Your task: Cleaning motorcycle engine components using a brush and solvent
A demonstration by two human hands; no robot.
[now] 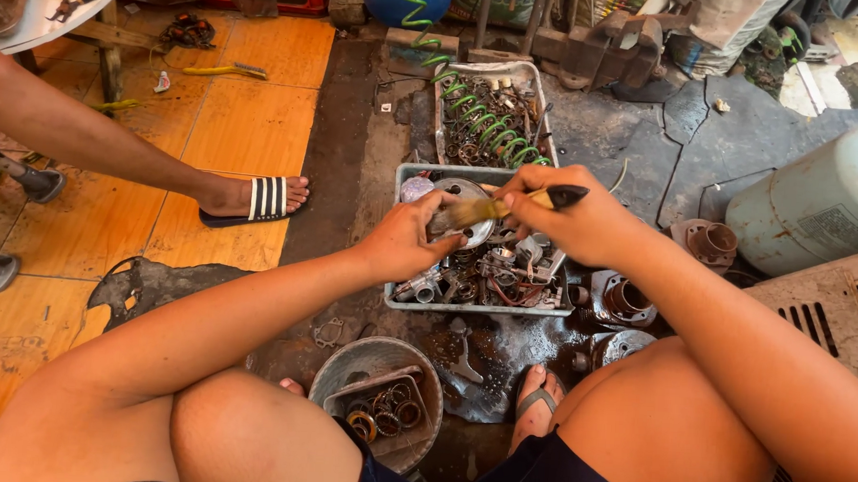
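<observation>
My left hand [405, 238] grips a round metal part [464, 212] over a grey tray [405, 176] full of small greasy engine parts. My right hand [572, 217] holds a paintbrush [514, 205] with a black handle and pale bristles. The bristles touch the round part. Both hands hover above the tray's middle. My knees and one sandalled foot [536, 403] show at the bottom.
A second tray [444, 100] behind holds a green coiled hose and metal bits. A round bowl [344, 364] with rings sits between my legs. Another person's leg and striped sandal [260, 201] rest on the orange tiles at left. A pale green tank [828, 198] lies at right.
</observation>
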